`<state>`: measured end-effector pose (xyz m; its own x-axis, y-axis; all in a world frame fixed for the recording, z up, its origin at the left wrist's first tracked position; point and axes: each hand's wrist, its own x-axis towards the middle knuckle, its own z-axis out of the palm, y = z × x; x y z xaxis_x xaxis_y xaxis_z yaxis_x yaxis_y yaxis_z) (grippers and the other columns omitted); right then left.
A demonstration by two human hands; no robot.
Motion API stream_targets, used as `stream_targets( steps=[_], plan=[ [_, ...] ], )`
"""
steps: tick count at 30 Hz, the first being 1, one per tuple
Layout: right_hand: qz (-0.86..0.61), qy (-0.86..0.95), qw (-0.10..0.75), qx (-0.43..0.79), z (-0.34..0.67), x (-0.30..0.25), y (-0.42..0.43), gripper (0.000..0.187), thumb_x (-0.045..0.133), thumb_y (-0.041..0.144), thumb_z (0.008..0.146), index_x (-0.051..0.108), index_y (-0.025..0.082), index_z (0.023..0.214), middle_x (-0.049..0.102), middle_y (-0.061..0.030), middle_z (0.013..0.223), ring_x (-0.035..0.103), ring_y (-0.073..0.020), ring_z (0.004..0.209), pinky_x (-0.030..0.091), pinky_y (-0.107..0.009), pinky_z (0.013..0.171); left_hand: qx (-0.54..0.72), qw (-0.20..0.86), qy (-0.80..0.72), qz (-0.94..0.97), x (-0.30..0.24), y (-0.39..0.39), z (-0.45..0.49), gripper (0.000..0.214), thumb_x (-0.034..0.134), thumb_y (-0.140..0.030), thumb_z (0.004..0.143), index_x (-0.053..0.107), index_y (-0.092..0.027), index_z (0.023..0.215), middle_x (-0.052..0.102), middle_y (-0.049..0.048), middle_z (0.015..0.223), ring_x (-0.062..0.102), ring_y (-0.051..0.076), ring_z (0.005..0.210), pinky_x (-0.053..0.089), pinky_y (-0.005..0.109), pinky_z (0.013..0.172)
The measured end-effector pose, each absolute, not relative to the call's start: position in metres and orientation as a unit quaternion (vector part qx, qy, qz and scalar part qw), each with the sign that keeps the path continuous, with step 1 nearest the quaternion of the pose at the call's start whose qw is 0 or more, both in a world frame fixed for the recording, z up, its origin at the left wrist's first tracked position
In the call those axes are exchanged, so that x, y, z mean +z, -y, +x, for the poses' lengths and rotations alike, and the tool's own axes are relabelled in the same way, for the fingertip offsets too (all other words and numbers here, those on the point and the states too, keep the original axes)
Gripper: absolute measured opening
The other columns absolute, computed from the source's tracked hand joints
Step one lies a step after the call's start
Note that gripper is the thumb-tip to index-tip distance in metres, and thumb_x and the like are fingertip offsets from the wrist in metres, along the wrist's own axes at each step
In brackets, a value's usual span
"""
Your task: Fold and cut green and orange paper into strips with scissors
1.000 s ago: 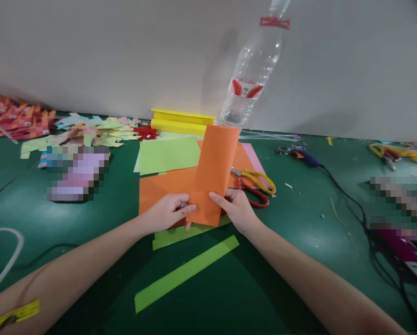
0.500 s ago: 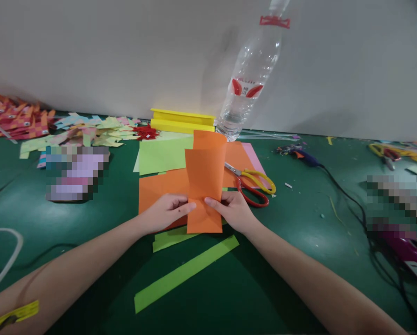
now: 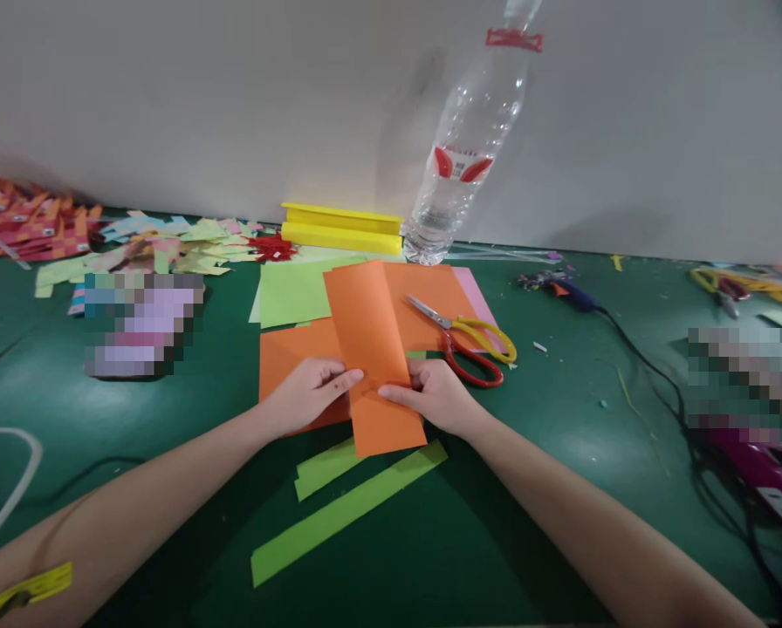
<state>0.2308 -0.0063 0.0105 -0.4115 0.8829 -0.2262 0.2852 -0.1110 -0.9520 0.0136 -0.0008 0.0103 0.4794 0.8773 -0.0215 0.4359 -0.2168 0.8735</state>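
Between my hands is a long piece of orange paper (image 3: 368, 323), tilted with its top leaning left. My left hand (image 3: 316, 392) pinches its left edge, thumb on the front. On the opposite edge, my right hand (image 3: 434, 394) grips it the same way, fingers behind. Under and behind it lie more orange sheets (image 3: 286, 349), a light green sheet (image 3: 292, 292) and a pink sheet (image 3: 476, 301). Scissors (image 3: 466, 344) with one yellow and one red handle rest half open just beyond my right hand. Green paper strips (image 3: 348, 515) lie in front of me.
A clear plastic bottle (image 3: 460, 131) leans at the wall beside a folded yellow piece (image 3: 342, 231). Paper scraps (image 3: 161, 249) and orange-red paper crafts (image 3: 34, 218) are heaped at the back left. A corded blue tool (image 3: 574, 295) lies right; a blurred phone-like object (image 3: 146, 327) lies left.
The orange paper has tilted, its top swinging left and its lower end moving right and nearer to me. Its two offset top edges now almost line up. The short green strips have shifted slightly.
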Motion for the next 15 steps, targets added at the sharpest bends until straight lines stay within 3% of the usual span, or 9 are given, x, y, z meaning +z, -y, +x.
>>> stream_targets(
  steps=[3,8,15],
  plan=[
    [-0.489,0.618,0.249,0.563,0.2306,0.0107,0.0067,0.043,0.066,0.054,0.073,0.067,0.013,0.083,0.069,-0.0053,0.069,0.064,-0.0163,0.055,0.05,-0.026,0.045,0.251,0.432,-0.445,0.744,0.01,0.0002,0.0137,0.047,0.042,-0.051,0.088,0.034,-0.019,0.054,0.025,-0.0061,0.052,0.026,0.009,0.047,0.021,0.023,0.045],
    [-0.436,0.608,0.306,0.588,0.2296,0.0106,0.0062,0.041,0.068,0.047,0.076,0.064,0.015,0.102,0.072,-0.0085,0.095,0.07,-0.0211,0.085,0.057,-0.032,0.07,0.238,0.428,-0.447,0.748,0.0108,0.0018,0.0155,0.047,0.044,-0.05,0.087,0.033,-0.019,0.053,0.028,-0.0062,0.05,0.029,0.008,0.045,0.021,0.022,0.044],
    [-0.426,0.571,0.327,0.621,0.2282,0.0128,0.007,0.04,0.066,0.049,0.076,0.061,0.018,0.1,0.071,-0.0093,0.099,0.07,-0.0235,0.089,0.058,-0.036,0.075,0.212,0.488,-0.422,0.734,0.0136,0.0051,0.0148,0.047,0.043,-0.048,0.093,0.055,-0.017,0.059,0.064,0.002,0.058,0.049,0.011,0.05,0.034,0.022,0.05]
  ],
)
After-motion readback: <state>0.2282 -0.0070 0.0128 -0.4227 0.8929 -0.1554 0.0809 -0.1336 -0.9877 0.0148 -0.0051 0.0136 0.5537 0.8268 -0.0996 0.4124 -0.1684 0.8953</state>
